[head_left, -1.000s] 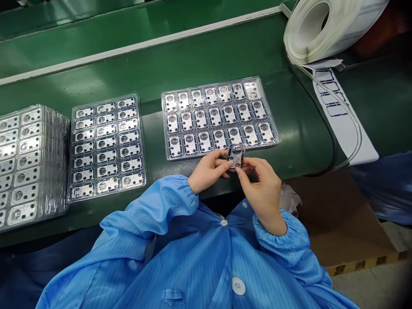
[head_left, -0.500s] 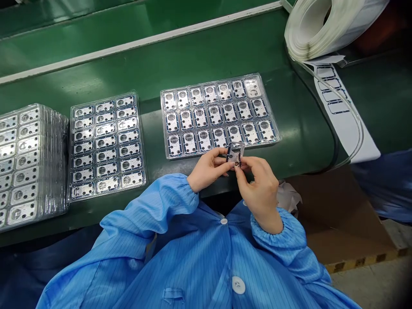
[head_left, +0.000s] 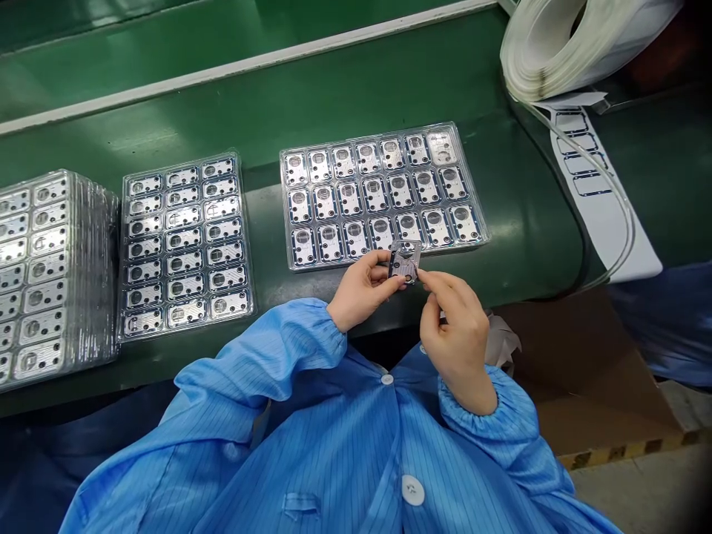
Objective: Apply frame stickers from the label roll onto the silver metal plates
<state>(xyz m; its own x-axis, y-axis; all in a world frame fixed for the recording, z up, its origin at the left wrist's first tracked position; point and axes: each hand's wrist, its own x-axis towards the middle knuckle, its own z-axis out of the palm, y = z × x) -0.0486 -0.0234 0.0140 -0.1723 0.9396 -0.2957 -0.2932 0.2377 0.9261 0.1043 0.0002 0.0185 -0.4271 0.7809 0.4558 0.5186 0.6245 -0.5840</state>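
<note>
A small silvery plate (head_left: 405, 267) with dark edging, round holes and a clear, shiny upper part is held up in front of a plastic tray. My left hand (head_left: 360, 293) is closed on its left and lower edge, thumb in front and fingers behind. At the plate's right edge, the index fingertip of my right hand (head_left: 460, 334) touches it or nearly so. My right thumb is apart from the plate, and the other fingers curl under. Just behind lies the clear tray (head_left: 383, 189) of similar plates, whose top-right pocket looks different, without the dark edging.
A second tray of plates (head_left: 186, 241) lies to the left, beside a tall stack of filled trays (head_left: 92, 289). At the right, a large roll of white backing (head_left: 534, 55) trails a strip (head_left: 612, 230) with dark blue frame-shaped stickers. A cable (head_left: 581, 245) runs alongside the strip.
My right thumb has come away from the plate, and my right hand has shifted slightly right and down. The plate has turned to show more of its face, still in my left hand.
</note>
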